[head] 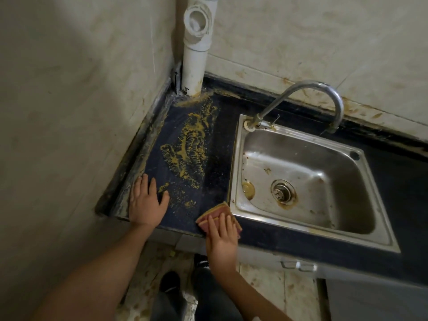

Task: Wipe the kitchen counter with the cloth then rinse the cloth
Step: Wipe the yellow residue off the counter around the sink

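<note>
The cloth [215, 213], a folded pinkish-red pad with a paler stripe, lay on the dark counter [222, 144] near its front edge, just beside the front left corner of the sink [238, 158]. The right hand [222, 237] lay flat on it, fingers straight and together, pressing rather than gripping. The left hand [146, 202] rested spread and flat on the counter's left side, holding nothing. A broad yellow smear [185, 154] ran from between the hands back toward the white pipe [194, 66] in the corner. The cloth looked soft, thin and light, likely to bunch or unfold if pushed by the fingertips alone, so an even flat palm seemed best for wiping. For rinsing under the tap [324, 88], gathering its folded edges into a fist would probably serve.
</note>
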The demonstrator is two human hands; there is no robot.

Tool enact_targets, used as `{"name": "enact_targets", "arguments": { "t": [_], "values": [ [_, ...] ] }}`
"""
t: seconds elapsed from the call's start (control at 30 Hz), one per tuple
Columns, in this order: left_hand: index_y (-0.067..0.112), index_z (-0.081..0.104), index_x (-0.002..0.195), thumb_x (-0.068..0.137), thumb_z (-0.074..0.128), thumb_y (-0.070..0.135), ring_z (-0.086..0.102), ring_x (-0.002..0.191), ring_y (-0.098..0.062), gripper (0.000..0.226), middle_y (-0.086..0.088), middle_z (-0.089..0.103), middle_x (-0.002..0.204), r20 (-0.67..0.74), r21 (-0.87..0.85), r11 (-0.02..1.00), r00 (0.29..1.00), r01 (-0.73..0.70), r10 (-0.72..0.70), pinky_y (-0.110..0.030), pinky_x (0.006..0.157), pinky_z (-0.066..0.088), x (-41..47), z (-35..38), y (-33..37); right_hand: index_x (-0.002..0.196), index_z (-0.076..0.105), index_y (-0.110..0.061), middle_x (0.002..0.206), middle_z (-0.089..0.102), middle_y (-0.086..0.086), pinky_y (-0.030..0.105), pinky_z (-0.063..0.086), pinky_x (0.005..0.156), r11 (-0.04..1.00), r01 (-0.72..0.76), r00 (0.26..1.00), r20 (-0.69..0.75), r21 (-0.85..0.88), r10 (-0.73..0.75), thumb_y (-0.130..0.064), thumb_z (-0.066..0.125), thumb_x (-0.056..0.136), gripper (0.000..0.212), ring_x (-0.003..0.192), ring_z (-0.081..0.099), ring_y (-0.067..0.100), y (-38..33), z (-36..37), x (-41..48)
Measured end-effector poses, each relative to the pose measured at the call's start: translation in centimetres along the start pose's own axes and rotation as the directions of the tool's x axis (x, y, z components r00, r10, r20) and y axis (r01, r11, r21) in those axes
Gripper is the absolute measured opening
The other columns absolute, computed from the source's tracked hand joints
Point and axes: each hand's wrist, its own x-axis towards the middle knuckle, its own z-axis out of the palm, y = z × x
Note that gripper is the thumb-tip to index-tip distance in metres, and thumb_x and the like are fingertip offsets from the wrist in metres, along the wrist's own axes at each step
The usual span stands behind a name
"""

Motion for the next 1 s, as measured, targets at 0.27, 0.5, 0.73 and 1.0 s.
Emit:
{"name": "enact_targets", "arguments": {
  "t": [0.27, 0.5, 0.73, 1.0],
  "values": [
    [0.004, 0.033, 0.141, 0.083, 0.024, 0.045, 0.014, 0.142, -0.028, 0.072, -0.013, 0.021, 0.153, -0.011, -0.049, 0.999, 1.000, 0.020, -0.021, -0.038, 0.115, 0.006, 0.4, 0.7, -0.4, 0.124, 0.055, -0.024, 0.121, 0.058, -0.008, 0.025, 0.039, 0.102, 0.547, -0.328, 0.945, 0.265, 0.770, 0.193, -0.012, 0.042, 0.097, 0.033, 0.117, 0.053, 0.014, -4.5, -4.9, 7.0],
    [0.002, 0.040, 0.138, 0.084, 0.023, 0.052, 0.023, 0.139, -0.031, 0.075, -0.016, 0.027, 0.149, -0.019, -0.070, 0.997, 0.999, 0.031, -0.032, -0.043, 0.112, 0.017, 0.6, 1.4, -0.6, 0.133, 0.049, -0.020, 0.134, 0.053, 0.002, 0.023, 0.044, 0.098, 0.502, -0.204, 0.952, 0.051, 0.840, 0.301, -0.011, 0.039, 0.096, 0.039, 0.111, 0.057, 0.012, 1.1, -9.0, 22.5],
    [-0.003, 0.057, 0.121, 0.096, 0.018, 0.050, 0.033, 0.125, -0.029, 0.071, -0.022, 0.051, 0.132, -0.116, -0.044, 0.999, 0.993, 0.020, -0.025, -0.044, 0.102, 0.037, 0.8, 2.5, -1.0, 0.147, 0.017, -0.015, 0.154, 0.009, 0.021, 0.045, 0.005, 0.117, 0.995, -0.024, 0.979, 0.198, -0.099, 0.043, -0.039, 0.026, 0.098, 0.055, 0.144, 0.004, 0.033, 4.4, -3.6, 38.6],
    [0.007, 0.041, 0.132, 0.097, 0.020, 0.050, 0.033, 0.128, -0.030, 0.060, -0.018, 0.046, 0.136, -0.118, -0.032, 0.999, 0.992, 0.029, -0.033, -0.031, 0.110, 0.015, 0.8, 2.6, -1.0, 0.149, 0.007, -0.011, 0.155, -0.004, 0.020, 0.043, -0.007, 0.116, 0.989, -0.140, 0.971, 0.186, -0.052, 0.147, -0.051, 0.018, 0.097, 0.067, 0.144, -0.008, 0.031, -3.0, -1.1, 44.7]
  ]
}}
